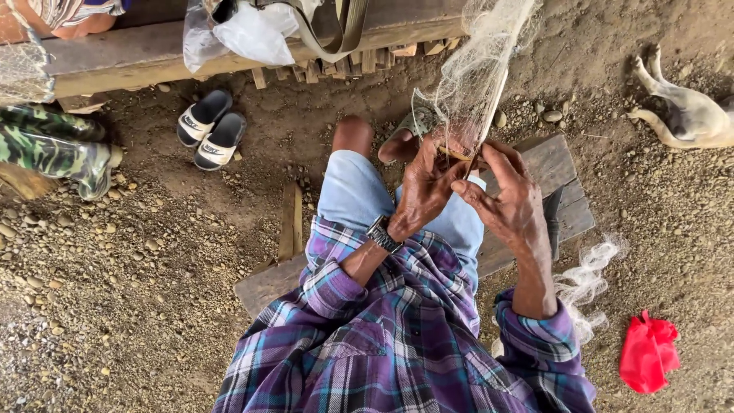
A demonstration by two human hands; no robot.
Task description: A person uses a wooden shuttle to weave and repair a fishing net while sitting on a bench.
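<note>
Between both hands' fingers (459, 170): net (475, 73).

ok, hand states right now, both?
Left hand: closed, pinching the fishing net.
Right hand: fingers curled around a thin stick at the net.

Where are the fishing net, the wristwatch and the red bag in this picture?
fishing net (475, 73), head view, on the bunched mesh above the hands.
wristwatch (381, 233), head view, on the watch at the left wrist.
red bag (647, 353), head view, on the middle of the crumpled bag on the ground.
</note>
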